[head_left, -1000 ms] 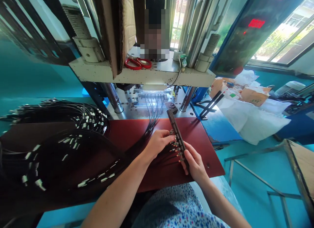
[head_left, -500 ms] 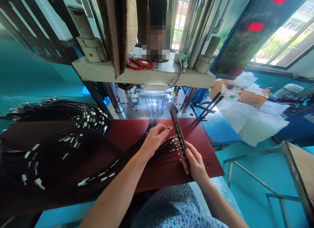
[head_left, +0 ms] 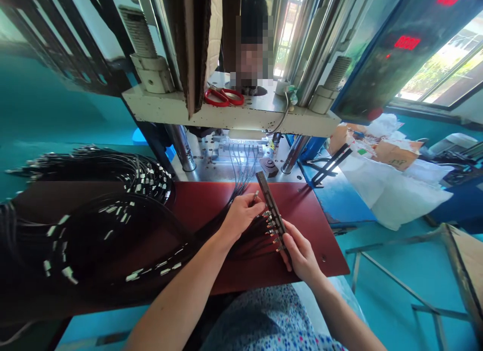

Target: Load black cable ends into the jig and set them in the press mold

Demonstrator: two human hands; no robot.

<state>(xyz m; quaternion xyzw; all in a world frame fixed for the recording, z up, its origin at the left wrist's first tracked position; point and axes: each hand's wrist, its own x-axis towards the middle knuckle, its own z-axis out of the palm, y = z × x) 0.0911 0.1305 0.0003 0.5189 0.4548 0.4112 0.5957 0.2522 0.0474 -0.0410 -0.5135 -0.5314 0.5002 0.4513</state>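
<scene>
My right hand [head_left: 300,248] is closed round the lower end of a dark slotted metal bar [head_left: 272,205], which slants up and away over the red-brown board. Several cables with metal connectors [head_left: 269,224] sit along the bar's left side, their black leads running left. In a pinch, my left hand [head_left: 243,212] holds a small metal cable connector [head_left: 255,195] just left of the bar's upper part. The cable behind that connector is mostly hidden by my fingers. Beyond the hands, more thin cables [head_left: 243,172] run into a lit fixture [head_left: 237,152] under the press.
Large coils of black cable [head_left: 147,177] lie on the left of the board [head_left: 324,235]. Red-handled scissors [head_left: 224,96] rest on the press plate [head_left: 234,120]. White bags [head_left: 396,200] and cardboard fill the right side. A person [head_left: 254,44] is behind the press.
The connector in my left hand has turned more upright beside the bar. The bar's far end has shifted slightly left relative to the press bed. The whole view has moved a little.
</scene>
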